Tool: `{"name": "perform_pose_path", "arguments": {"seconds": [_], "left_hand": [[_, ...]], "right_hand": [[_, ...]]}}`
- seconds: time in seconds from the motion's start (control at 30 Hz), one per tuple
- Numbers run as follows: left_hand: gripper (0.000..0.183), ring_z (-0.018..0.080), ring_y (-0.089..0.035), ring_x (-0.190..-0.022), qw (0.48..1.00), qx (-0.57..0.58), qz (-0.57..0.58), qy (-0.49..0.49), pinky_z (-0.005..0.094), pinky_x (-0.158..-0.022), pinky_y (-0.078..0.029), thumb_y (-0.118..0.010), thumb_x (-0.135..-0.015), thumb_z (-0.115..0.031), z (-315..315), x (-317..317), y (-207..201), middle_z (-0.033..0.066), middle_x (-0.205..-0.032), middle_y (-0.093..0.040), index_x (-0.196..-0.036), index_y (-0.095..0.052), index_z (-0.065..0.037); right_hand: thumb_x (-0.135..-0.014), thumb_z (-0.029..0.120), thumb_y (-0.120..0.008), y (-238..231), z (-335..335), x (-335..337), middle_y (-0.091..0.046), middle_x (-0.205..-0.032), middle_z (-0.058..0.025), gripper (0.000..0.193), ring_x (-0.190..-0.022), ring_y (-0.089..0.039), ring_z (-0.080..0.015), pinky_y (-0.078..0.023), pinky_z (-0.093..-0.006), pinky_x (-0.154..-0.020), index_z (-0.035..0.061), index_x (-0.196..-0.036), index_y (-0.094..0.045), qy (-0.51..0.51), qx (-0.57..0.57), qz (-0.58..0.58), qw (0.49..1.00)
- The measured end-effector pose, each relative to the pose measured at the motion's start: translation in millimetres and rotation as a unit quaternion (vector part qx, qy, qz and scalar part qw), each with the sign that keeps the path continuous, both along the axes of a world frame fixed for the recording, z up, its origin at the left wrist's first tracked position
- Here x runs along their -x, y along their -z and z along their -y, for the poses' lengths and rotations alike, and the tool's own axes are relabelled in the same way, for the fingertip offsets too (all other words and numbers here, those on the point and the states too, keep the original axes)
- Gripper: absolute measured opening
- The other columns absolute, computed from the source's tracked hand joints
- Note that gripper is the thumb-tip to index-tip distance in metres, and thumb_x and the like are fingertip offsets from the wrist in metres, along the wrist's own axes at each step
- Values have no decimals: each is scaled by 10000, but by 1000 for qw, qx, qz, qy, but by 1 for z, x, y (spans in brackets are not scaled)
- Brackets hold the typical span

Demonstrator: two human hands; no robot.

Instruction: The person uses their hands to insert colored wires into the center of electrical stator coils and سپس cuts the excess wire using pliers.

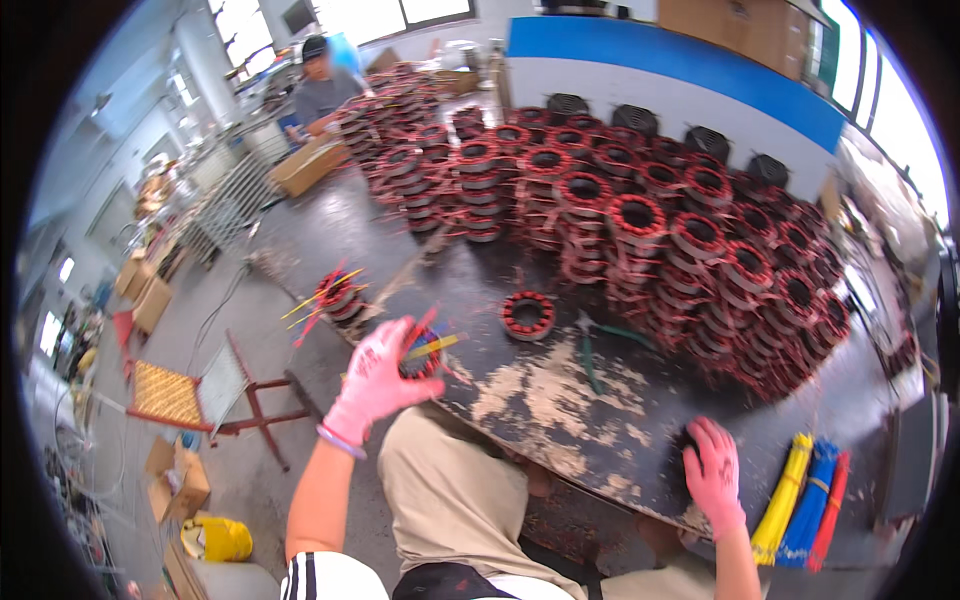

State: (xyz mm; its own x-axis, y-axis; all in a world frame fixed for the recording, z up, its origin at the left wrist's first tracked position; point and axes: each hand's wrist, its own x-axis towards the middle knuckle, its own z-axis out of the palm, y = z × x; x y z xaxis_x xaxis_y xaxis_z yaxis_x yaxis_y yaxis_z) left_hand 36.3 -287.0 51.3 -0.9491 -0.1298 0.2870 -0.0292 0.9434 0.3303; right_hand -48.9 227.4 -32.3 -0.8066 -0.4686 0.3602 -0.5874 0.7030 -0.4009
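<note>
My left hand (378, 378), in a pink glove, grips a motor stator (418, 362) at the table's near left edge. Yellow, red and blue leads or sleeves stick out of that stator. My right hand (714, 470), gloved in pink too, lies on the dark tabletop near its front edge, fingers stretched out and holding nothing visible. Between the hands but farther back sits a single stator (527, 315) with red windings. Green-handled pliers (590, 350) lie just right of it. Another stator (338, 296) with yellow and red leads stands at the left edge.
Tall stacks of stators (637, 216) fill the back and right of the table (470, 285). Bundles of yellow (786, 498), blue (812, 500) and red sleeves (832, 510) lie at the right. A chair (205, 395) stands on the left. Another person (325, 92) is at the far left.
</note>
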Motion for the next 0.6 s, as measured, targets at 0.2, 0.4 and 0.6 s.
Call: {"name": "perform_pose_path", "arguments": {"seconds": [0.2, 0.4, 0.6], "left_hand": [[1097, 350, -542, -1334, 986, -18, 0, -164, 405, -1130, -430, -920, -643, -452, 159, -12, -40, 208, -1435, -551, -1532, -436, -29], [1077, 339, -500, -1384, 975, -45, 50, -211, 400, -1160, -404, -901, -644, -449, 220, 20, -27, 189, -1502, -504, -1540, -438, -71], [1058, 340, -498, -1383, 981, -51, 43, -180, 399, -1154, -409, -900, -636, -433, 235, 27, -10, 192, -1494, -511, -1522, -457, -61]], "right_hand": [[-835, 138, -648, 12, 34, -33, -549, -1394, -184, 462, -1336, -467, -430, -323, -556, -1171, 35, -1281, -585, -32, -24, 27, 999], [-810, 176, -680, 16, 26, -28, -537, -1399, -177, 480, -1340, -457, -430, -318, -571, -1168, 44, -1262, -588, -15, -45, 28, 998], [-802, 159, -673, 13, 31, -27, -539, -1399, -177, 484, -1341, -458, -427, -319, -568, -1166, 43, -1263, -586, -15, -52, 31, 998]]}}
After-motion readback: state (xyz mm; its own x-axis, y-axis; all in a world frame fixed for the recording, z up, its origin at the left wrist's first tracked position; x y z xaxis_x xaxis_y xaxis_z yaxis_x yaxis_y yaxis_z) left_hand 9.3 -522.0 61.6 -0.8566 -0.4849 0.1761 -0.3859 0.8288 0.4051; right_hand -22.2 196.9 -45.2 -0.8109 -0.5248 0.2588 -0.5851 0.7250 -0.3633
